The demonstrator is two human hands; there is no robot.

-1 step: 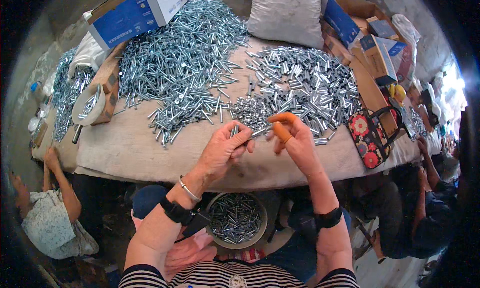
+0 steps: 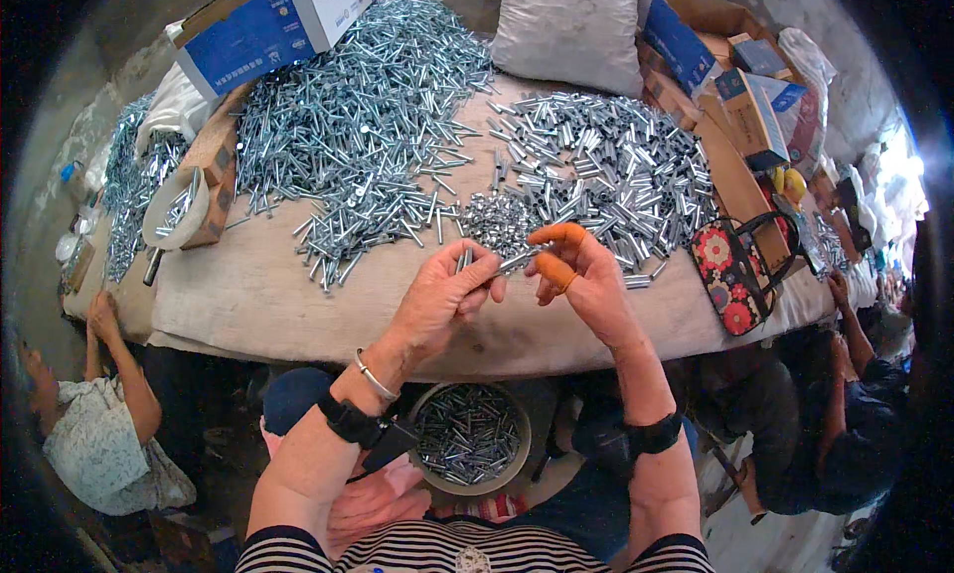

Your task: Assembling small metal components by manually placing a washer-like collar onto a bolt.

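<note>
My left hand (image 2: 449, 287) is closed on a bolt (image 2: 514, 263), pinched between thumb and forefinger and pointing right. Another metal piece (image 2: 464, 261) shows between its fingers. My right hand (image 2: 586, 280), with orange covers on thumb and forefinger, is at the bolt's far end. Those two fingers are apart around the tip; whether they touch it or hold a small part, I cannot make out. Just beyond my hands is a heap of small metal parts (image 2: 494, 220). Long bolts (image 2: 348, 126) are piled at the left, and short metal tubes (image 2: 616, 165) spread to the right.
Below the table edge, a round basin (image 2: 528, 429) holds dark metal pieces. A flowered bag (image 2: 730, 275) lies at the right, beside cardboard boxes (image 2: 750, 116). A white sack (image 2: 566, 31) stands at the back. Co-workers' arms (image 2: 129, 374) show at both sides.
My right thumb and fingers have shifted slightly left, toward the bolt's tip. My left hand keeps its hold.
</note>
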